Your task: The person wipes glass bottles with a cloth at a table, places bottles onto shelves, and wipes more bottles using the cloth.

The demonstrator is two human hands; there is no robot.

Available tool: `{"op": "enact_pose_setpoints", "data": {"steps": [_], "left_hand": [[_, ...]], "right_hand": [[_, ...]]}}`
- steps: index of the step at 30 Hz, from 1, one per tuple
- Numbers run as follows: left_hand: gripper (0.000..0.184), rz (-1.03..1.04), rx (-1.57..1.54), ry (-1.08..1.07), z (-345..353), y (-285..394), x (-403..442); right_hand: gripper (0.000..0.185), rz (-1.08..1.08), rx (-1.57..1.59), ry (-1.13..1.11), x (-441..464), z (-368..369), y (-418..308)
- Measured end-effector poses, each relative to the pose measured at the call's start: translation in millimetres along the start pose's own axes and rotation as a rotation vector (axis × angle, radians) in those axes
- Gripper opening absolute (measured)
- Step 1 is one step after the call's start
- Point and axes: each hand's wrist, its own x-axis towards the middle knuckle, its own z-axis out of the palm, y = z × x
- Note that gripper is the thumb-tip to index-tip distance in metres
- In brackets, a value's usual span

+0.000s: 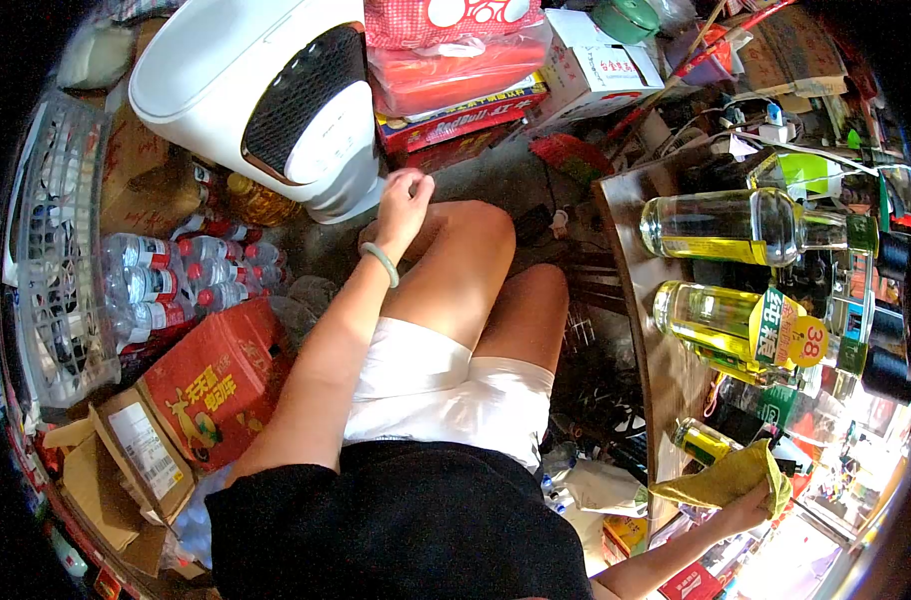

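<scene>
My left hand [403, 208], with a pale bangle [382, 263] at its wrist, is beside my bent knee, its fingers curled in and nothing visible in them. At the lower right, my right hand [744, 513] grips a yellow-green cloth [711, 484] over the edge of a wooden table [631, 250]. Close to the cloth is a small bottle [704, 440] of yellow liquid. Farther along the table stand a large clear glass bottle [711, 228], with yellow liquid low in it, and another large bottle [701, 312] with a green label and a round tag reading 38.
A white appliance [216, 70] with a dark grille stands ahead on the left. Packs of water bottles [151, 268], a red carton [216, 385] and a plastic crate [61, 250] line the left side. Red boxes [461, 125] and a white carton [596, 75] are stacked ahead.
</scene>
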Motion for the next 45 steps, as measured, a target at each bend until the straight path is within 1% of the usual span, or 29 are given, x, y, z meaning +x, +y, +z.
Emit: {"op": "enact_pose_setpoints", "data": {"steps": [1, 3, 4, 5, 7, 9, 11, 13, 15, 17, 18, 20, 21, 22, 23, 24, 26, 27, 29, 31, 33, 35, 37, 38, 40, 41, 42, 44, 45], "left_hand": [[0.037, 0.001, -0.001, 0.0, 0.5, 3.8, -0.2], [0.048, -0.299, -0.612, -0.239, -10.5, 26.3, 0.8], [0.061, -0.683, -0.776, -0.777, -45.1, 53.5, 13.8], [0.067, -0.826, -1.043, -1.163, -44.7, 52.8, 15.7], [0.071, -0.866, -1.019, -1.46, -44.7, 70.1, 17.4], [0.077, -0.931, -0.804, -0.664, -6.7, 46.6, 13.5], [0.064, -0.257, 0.118, 0.109, 16.6, 12.5, 30.0], [0.059, -0.082, -0.075, -0.01, 18.5, -2.2, 43.7], [0.067, -0.723, -0.869, -0.686, -9.3, 38.8, 48.1], [0.07, -0.985, -1.346, -1.335, -23.7, 51.7, 44.9], [0.073, -0.988, -1.08, -1.2, -17.7, 47.0, 30.0], [0.047, -0.441, 0.003, -0.343, 43.5, -64.0, -0.3], [0.039, -0.653, -0.155, -0.014, 16.8, -40.0, 5.3], [0.037, -0.824, -0.169, 0.317, 35.6, -113.7, -14.3], [0.039, -1.14, -0.001, 0.303, 15.0, -112.0, -13.2], [0.047, -1.496, -0.249, 0.481, 31.2, -167.1, -34.7], [0.059, -1.833, -0.599, 0.148, 32.5, -244.4, -75.7], [0.059, -1.829, -0.6, 0.153, 30.7, -237.6, -85.5], [0.047, -1.633, -0.704, 0.234, 32.2, -196.0, -117.7], [0.048, -1.528, -0.892, 0.3, 21.7, -132.8, -100.7], [0.049, -1.411, -1.067, 0.368, 4.0, -106.1, -79.9], [0.053, -1.031, -0.514, -0.075, -5.3, -102.5, -57.6], [0.059, -1.162, -1.07, -0.578, -14.0, -80.7, -38.5], [0.065, -1.198, -1.138, -0.896, -23.8, -57.8, -26.8], [0.066, -1.26, -1.123, -0.724, -18.9, -65.9, -30.7], [0.068, -1.315, -1.106, -0.552, -18.8, -65.9, -30.4], [0.071, -1.416, -0.918, -0.114, -19.4, -67.2, -27.3], [0.069, -1.319, -0.531, 0.221, 14.5, -162.8, -47.3], [0.067, -1.271, -0.165, 0.206, 3.3, -147.7, -47.4]], "right_hand": [[0.042, 0.007, -0.011, -0.001, -0.2, 0.0, -0.3], [0.041, -0.005, -0.025, 0.009, 1.8, 0.9, 4.8], [0.04, -0.016, -0.04, 0.017, 2.7, 1.4, 8.8], [0.04, -0.018, -0.042, 0.014, 4.8, 1.3, 13.1], [0.039, -0.17, -0.047, 0.016, 9.0, 1.6, 19.9], [0.039, -0.148, -0.015, 0.018, 9.0, 2.7, 20.6], [0.039, -0.119, 0.013, 0.025, 8.8, 1.9, 31.3], [0.038, -0.144, -0.001, 0.038, 18.7, 3.7, 51.5], [0.038, -0.146, -0.017, 0.029, 3.9, 1.1, 11.9], [0.038, -0.148, -0.025, 0.019, -1.8, 2.3, -0.8], [0.038, -0.092, -0.032, 0.011, 0.5, 2.4, 3.5], [0.039, -0.037, -0.038, 0.007, 2.0, 0.4, 6.8], [0.04, -0.018, -0.101, 0.001, 2.6, -0.5, 6.7], [0.041, -0.001, -0.164, -0.006, 3.5, -0.6, 6.2], [0.041, -0.002, -0.167, -0.004, 3.1, -0.2, 5.3], [0.042, -0.055, -0.095, 0.038, 1.6, 1.7, 4.4], [0.043, -0.107, -0.017, 0.076, 6.0, 6.8, 22.1], [0.043, -0.168, -0.107, 0.062, 20.9, 6.7, 57.0], [0.043, -0.232, -0.197, 0.047, 28.8, 7.3, 73.2], [0.043, -0.062, -0.304, 0.022, 26.7, 4.0, 56.7], [0.043, -0.112, -0.212, 0.035, 26.5, 3.4, 56.4], [0.042, -0.286, -0.172, 0.085, 25.6, 3.7, 56.8], [0.042, -0.335, -0.171, 0.082, 24.8, 4.5, 63.9], [0.041, -0.383, -0.171, 0.081, 24.0, 5.3, 66.1], [0.041, -0.431, -0.169, 0.079, 22.3, 5.7, 65.8], [0.043, -0.261, -0.213, 0.029, 18.3, 3.5, 54.8], [0.044, -0.177, -0.229, 0.008, 13.2, 2.2, 41.6], [0.043, -0.04, -0.224, -0.029, -1.5, 0.8, 0.0], [0.041, -0.124, -0.293, -0.029, 2.6, 1.4, 13.9]]}}
